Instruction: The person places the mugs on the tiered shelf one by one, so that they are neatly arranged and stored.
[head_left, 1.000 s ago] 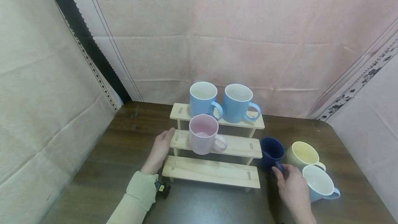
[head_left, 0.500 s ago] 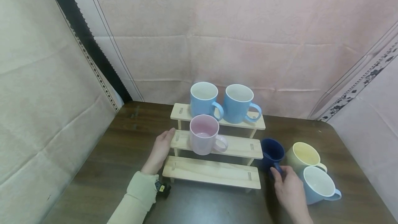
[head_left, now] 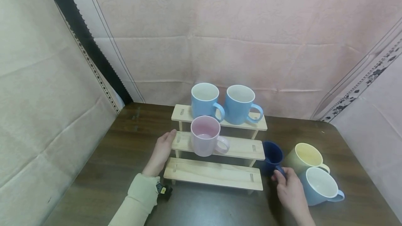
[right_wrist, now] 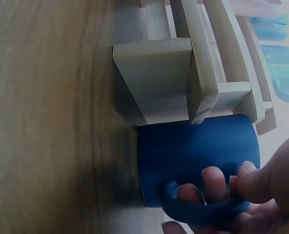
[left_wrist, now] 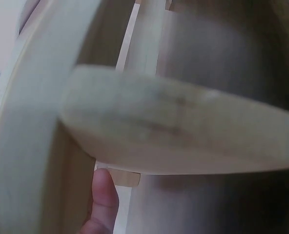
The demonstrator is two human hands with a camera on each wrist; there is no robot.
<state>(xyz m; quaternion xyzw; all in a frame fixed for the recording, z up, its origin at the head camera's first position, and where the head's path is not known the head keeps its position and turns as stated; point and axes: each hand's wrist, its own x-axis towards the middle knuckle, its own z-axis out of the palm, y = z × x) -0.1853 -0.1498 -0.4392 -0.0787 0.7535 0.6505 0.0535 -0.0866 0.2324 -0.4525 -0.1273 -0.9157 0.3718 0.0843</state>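
Observation:
My right hand (head_left: 292,191) grips the handle of a dark blue mug (head_left: 271,154), fingers through the loop and thumb on top in the right wrist view. Upright, the mug stands close against the right end of a three-tier wooden display rack (head_left: 213,173); whether its base touches the table cannot be told. At the rack's left end, my left hand (head_left: 160,152) holds the middle tier's edge; one digit (left_wrist: 104,195) shows beside the wood in the left wrist view, the others are hidden there. A pale pink mug (head_left: 204,142) stands on the middle tier.
Two light blue mugs, one left (head_left: 204,105) and one right (head_left: 238,109), stand on the top tier. Right of my right hand, a yellow mug (head_left: 303,159) and another light blue mug (head_left: 318,187) stand on the brown table (head_left: 125,170). Cloth (head_left: 235,37) hangs behind.
The dark blue mug and my right hand have shifted slightly left and toward me, away from the yellow mug. My left hand keeps its place on the rack.

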